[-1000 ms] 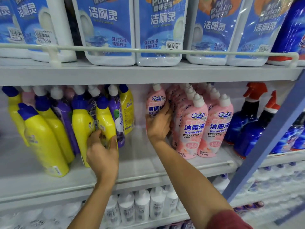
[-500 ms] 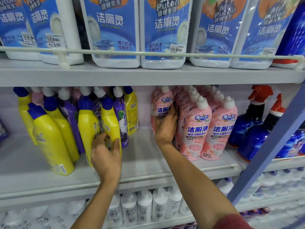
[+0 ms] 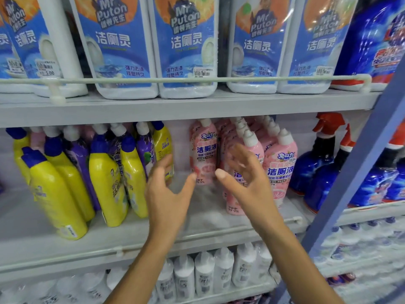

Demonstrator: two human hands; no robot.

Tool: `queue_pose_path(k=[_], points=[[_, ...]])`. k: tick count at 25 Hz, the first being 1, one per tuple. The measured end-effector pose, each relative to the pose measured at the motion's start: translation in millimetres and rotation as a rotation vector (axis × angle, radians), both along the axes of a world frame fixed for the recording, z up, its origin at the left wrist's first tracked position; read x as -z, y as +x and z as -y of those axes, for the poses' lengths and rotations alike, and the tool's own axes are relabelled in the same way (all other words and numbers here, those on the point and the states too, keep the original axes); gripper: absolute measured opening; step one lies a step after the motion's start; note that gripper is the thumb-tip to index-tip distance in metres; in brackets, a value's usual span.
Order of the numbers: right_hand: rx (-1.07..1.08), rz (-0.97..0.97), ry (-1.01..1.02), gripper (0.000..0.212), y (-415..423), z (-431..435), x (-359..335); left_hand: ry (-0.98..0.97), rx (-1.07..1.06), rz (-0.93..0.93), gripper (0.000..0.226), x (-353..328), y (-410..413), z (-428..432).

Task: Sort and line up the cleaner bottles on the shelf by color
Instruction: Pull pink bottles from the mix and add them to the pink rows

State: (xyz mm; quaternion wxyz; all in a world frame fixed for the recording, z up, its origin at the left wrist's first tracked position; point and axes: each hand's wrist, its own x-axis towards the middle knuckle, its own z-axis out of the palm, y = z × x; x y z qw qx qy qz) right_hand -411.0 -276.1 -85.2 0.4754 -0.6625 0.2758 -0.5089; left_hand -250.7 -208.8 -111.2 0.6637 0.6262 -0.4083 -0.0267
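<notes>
On the middle shelf (image 3: 208,218), yellow bottles with blue caps (image 3: 107,183) lean at the left, mixed with purple bottles (image 3: 81,154) and a pale pink one behind. A single pink bottle (image 3: 205,154) stands apart in the middle, left of a block of pink bottles (image 3: 280,167). My left hand (image 3: 168,194) hovers open in front of the gap, right of the yellow bottles, holding nothing. Spread and empty, my right hand (image 3: 247,181) is in front of the pink block. Both hands are blurred.
Blue spray bottles with red triggers (image 3: 315,163) stand at the right. Large blue-and-white jugs (image 3: 186,47) fill the upper shelf behind a rail (image 3: 175,80). White bottles (image 3: 203,275) sit on the shelf below. A blue shelf post (image 3: 359,163) slants across the right.
My left hand has let go of the yellow bottle and moved right. My right hand has released the single pink bottle and pulled back. Both are now open in front of the shelf.
</notes>
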Motion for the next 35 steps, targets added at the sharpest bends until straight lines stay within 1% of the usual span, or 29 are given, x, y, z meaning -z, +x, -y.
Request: queue_pose_path(k=[3, 5, 7, 10, 12, 14, 16, 18, 25, 32, 35], points=[[0.060, 0.045, -0.016, 0.072, -62, -5, -6, 0.012, 0.252, -0.086, 0.062, -8, -31, 24], [0.157, 0.055, -0.022, 0.072, -93, 4, -2, 0.004, 0.359, -0.141, 0.066, -8, -54, 42], [0.245, 0.049, -0.004, 0.076, -110, 21, 6, 0.013, 0.413, -0.160, 0.066, -7, -74, 58], [0.342, -0.022, 0.022, 0.084, -119, 54, 20, 0.008, 0.339, -0.115, 0.066, 0, -83, 81], [0.355, -0.064, 0.045, 0.086, -118, 76, 28, 0.022, 0.274, -0.087, 0.067, 4, -79, 93], [0.305, -0.054, 0.074, 0.080, -115, 90, 36, 0.056, 0.265, -0.077, 0.069, 7, -74, 100], [0.243, -0.018, 0.096, 0.069, -112, 97, 43, 0.079, 0.284, -0.072, 0.071, 10, -73, 103], [0.224, -0.005, 0.092, 0.064, -110, 99, 45, 0.084, 0.285, -0.055, 0.072, 13, -72, 105], [0.208, -0.040, 0.065, 0.063, -107, 101, 43, 0.155, 0.332, -0.036, 0.071, 19, -60, 107], [0.221, -0.093, 0.023, 0.065, -107, 100, 45, 0.118, 0.287, -0.001, 0.068, 19, -62, 102], [0.224, -0.097, 0.027, 0.057, -113, 103, 43, 0.109, 0.280, -0.008, 0.067, 19, -63, 103]])
